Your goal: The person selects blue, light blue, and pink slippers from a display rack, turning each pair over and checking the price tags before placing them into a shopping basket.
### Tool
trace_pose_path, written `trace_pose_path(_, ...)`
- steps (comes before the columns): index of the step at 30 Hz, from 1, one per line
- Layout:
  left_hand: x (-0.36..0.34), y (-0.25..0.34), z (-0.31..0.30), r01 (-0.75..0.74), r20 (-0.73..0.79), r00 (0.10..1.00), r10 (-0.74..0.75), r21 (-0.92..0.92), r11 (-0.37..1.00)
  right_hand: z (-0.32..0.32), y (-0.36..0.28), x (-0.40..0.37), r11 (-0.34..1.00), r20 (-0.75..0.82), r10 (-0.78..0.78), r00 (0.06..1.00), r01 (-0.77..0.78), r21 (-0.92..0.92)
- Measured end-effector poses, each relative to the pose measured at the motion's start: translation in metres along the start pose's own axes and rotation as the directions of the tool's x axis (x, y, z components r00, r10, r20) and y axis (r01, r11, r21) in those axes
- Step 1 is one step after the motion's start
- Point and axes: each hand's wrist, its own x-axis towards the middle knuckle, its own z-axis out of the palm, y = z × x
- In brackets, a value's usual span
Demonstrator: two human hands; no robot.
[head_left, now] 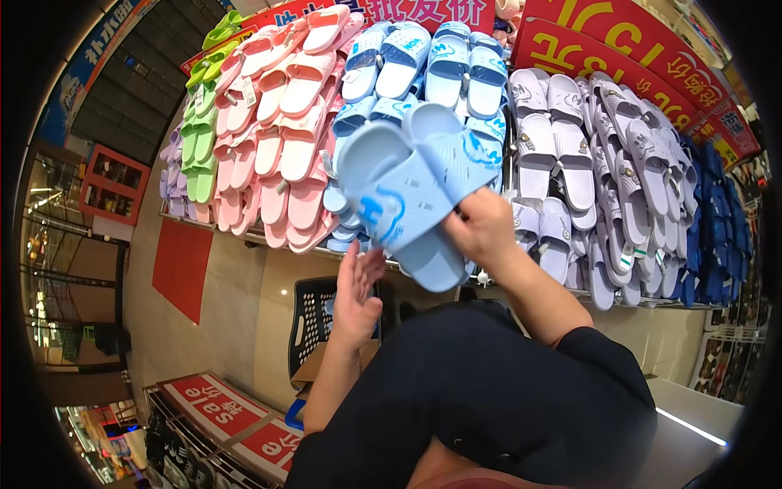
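A pair of light blue slide slippers (399, 191) with blue printing on the straps is held up in front of the rack. My right hand (484, 231) grips the pair at its right side, thumb and fingers closed around the edge. Just below and left of the slippers is my left hand (356, 295), its fingers spread and pointing up, with nothing held in it. Behind the held pair hang more light blue slippers (468, 72) of a like kind, partly hidden by it.
Pink slippers (305, 84) and green slippers (197, 138) hang to the left; grey-lilac slippers (554, 151) and dark blue ones (717, 220) to the right. Below stands a black perforated basket (312, 314). A red sale sign (216, 403) tops a rack at lower left.
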Motion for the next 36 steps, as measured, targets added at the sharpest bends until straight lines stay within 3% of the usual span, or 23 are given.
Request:
trace_pose_path(2,0.016,0.0,0.016,-0.144,-0.086,0.988,0.131,-0.171,0.975,-0.002,-0.015,-0.018,0.992,0.055,-0.12,0.991,0.122,-0.041)
trace_pose_path(5,0.009,-0.012,0.012,-0.068,-0.113,0.992,0.061,-0.06,0.996,-0.001,-0.031,-0.037,0.99,0.064,-0.138,0.988,0.138,-0.002)
trace_pose_path(9,0.003,-0.013,0.026,-0.027,-0.272,0.962,0.021,-0.019,0.999,-0.003,-0.029,-0.053,0.981,0.111,-0.192,0.975,0.194,-0.008)
trace_pose_path(12,-0.005,-0.01,0.022,0.064,-0.272,0.961,-0.046,0.055,0.996,-0.006,-0.033,-0.049,0.977,0.13,-0.205,0.97,0.211,-0.033)
trace_pose_path(15,-0.007,0.0,0.033,0.017,-0.402,0.911,0.092,0.26,0.966,-0.007,-0.03,-0.043,0.952,0.174,-0.231,0.957,0.259,-0.16)
trace_pose_path(16,-0.008,0.006,0.025,0.005,-0.339,0.897,0.284,0.65,0.76,-0.005,-0.028,-0.042,0.941,0.182,-0.256,0.949,0.288,-0.176)
trace_pose_path(18,-0.009,0.022,0.024,-0.049,-0.175,0.883,0.436,0.889,0.456,0.002,-0.027,-0.042,0.916,0.201,-0.303,0.931,0.343,-0.207)
trace_pose_path(21,0.0,0.029,0.015,-0.073,-0.078,0.961,0.264,0.851,0.52,0.012,-0.035,-0.047,0.881,0.27,-0.398,0.877,0.447,-0.152)
trace_pose_path(24,0.0,0.04,0.016,0.146,-0.224,0.973,0.054,0.781,0.608,0.022,-0.048,-0.055,0.848,0.301,-0.478,0.825,0.523,-0.089)
trace_pose_path(26,-0.003,0.024,-0.002,0.12,-0.256,0.965,0.049,0.603,0.788,0.03,-0.049,-0.064,0.837,0.314,-0.499,0.808,0.543,-0.067)
trace_pose_path(28,-0.001,0.02,-0.01,0.086,-0.295,0.955,0.036,0.388,0.918,0.029,-0.047,-0.061,0.855,0.31,-0.509,0.803,0.512,0.079)
trace_pose_path(29,-0.007,0.025,-0.014,0.235,-0.343,0.932,-0.114,0.334,0.913,0.027,-0.045,-0.056,0.858,0.288,-0.513,0.809,0.485,0.168)
trace_pose_path(30,-0.009,0.025,-0.018,0.212,-0.367,0.926,-0.085,0.321,0.923,0.023,-0.045,-0.05,0.853,0.266,-0.514,0.815,0.455,0.255)
trace_pose_path(31,-0.011,0.024,-0.024,0.185,-0.39,0.919,-0.053,0.309,0.933,0.014,-0.044,-0.044,0.853,0.3,-0.497,0.814,0.396,0.339)
trace_pose_path(34,-0.015,0.038,-0.03,0.117,-0.443,0.895,0.044,0.33,0.937,-0.003,-0.024,-0.034,0.864,0.153,-0.402,0.903,0.318,0.391)
trace_pose_path(36,-0.022,0.05,-0.034,0.1,-0.468,0.879,0.09,0.365,0.926,-0.003,-0.009,-0.031,0.954,0.115,-0.091,0.989,0.053,0.296)
